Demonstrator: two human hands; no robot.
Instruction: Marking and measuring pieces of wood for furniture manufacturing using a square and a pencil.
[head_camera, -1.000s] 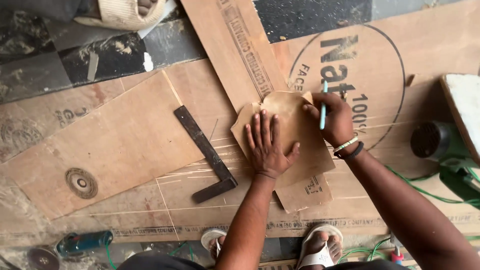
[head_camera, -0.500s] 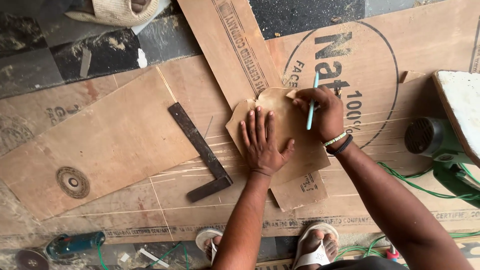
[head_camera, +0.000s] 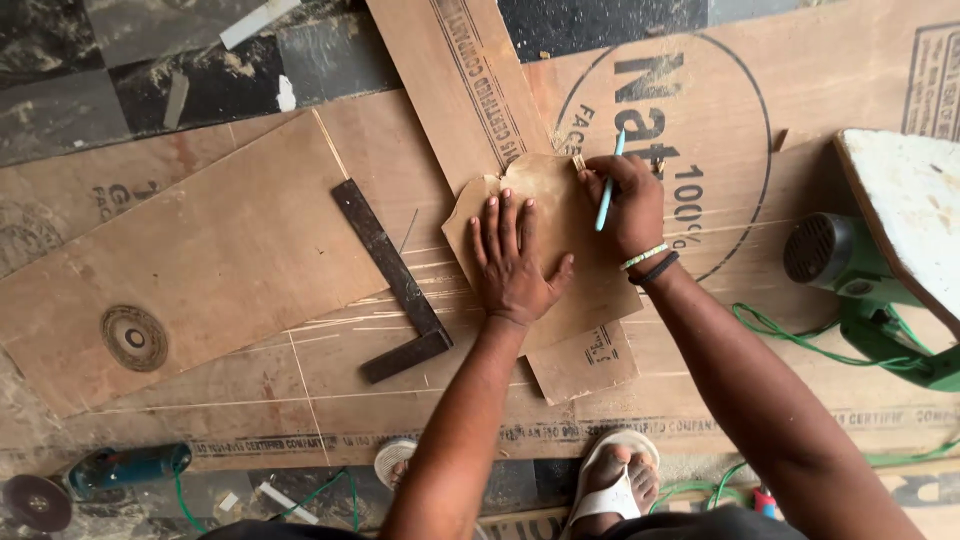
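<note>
The left hand (head_camera: 515, 265) lies flat, fingers spread, pinning a curved plywood template (head_camera: 545, 250) onto the large plywood sheet (head_camera: 800, 110) on the floor. The right hand (head_camera: 625, 205), closed around a light-blue pencil (head_camera: 608, 185), marks at the template's top edge; most of the outline looks untraced. A try square (head_camera: 392, 282) lies just beside.

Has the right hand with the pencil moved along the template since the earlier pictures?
Yes. The right hand moved left along the template's top edge, toward the left hand.
</note>
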